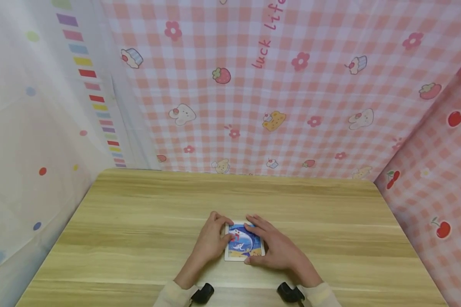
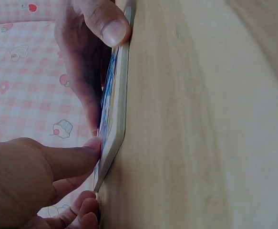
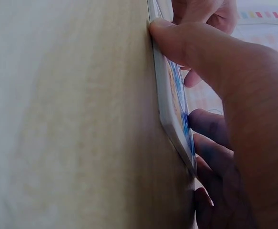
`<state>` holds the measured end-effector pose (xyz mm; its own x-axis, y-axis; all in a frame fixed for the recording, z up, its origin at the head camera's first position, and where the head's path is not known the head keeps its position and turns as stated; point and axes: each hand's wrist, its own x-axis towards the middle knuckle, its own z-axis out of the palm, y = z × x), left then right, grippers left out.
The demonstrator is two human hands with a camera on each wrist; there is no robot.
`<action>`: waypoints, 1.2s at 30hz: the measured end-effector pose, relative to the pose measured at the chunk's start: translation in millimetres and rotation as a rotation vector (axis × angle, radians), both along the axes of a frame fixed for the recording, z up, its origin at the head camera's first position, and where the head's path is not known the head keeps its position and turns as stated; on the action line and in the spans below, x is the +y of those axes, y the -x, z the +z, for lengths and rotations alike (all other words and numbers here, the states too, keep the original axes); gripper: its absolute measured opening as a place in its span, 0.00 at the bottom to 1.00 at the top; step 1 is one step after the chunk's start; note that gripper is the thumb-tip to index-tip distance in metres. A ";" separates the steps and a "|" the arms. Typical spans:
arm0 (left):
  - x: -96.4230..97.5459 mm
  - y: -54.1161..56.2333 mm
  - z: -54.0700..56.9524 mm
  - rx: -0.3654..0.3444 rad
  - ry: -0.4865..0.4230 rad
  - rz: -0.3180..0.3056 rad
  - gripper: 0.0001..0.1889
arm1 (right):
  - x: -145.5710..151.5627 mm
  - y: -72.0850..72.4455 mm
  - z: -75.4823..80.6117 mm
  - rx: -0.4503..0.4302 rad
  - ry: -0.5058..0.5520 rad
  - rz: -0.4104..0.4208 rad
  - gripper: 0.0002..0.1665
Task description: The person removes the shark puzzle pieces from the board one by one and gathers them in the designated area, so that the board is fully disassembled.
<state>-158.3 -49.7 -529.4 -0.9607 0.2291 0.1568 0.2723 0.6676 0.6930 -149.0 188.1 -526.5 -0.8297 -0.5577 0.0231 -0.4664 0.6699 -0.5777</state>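
Note:
A small, square picture board with a white rim and a blue sea scene lies flat on the table. At its left side my left hand holds it, the thumb on the picture face and the other fingers by the edge. My right hand spans the right side. Its thumb presses the near edge, while the fingers reach over the picture toward the far edge. Both wrist views show the board's pale, thin edge resting on the wood. Part of the picture is hidden beneath the fingers.
The light wood table runs back to a pink checked cloth hung behind it. A pale dotted cloth hangs at the left, and a cherry-print cloth at the right. Black wrist devices sit by both cuffs.

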 end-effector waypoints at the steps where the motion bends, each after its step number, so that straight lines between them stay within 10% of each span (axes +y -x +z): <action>1: 0.2 0.1 -0.1 -0.006 0.003 0.003 0.13 | 0.1 0.0 0.0 0.000 -0.001 0.001 0.55; 16: 0.2 0.9 2.2 -0.029 -0.004 0.003 0.15 | 0.9 -0.4 -0.7 -0.002 -0.012 0.001 0.54; 36: -13.3 6.5 1.3 -0.091 -0.291 -0.004 0.09 | 0.5 -0.3 0.3 0.018 -0.052 0.011 0.55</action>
<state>-164.7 -62.9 -528.1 -0.9730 0.1912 0.1294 0.2023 0.4361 0.8769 -148.7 188.5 -526.2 -0.8234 -0.5674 0.0094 -0.4839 0.6935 -0.5338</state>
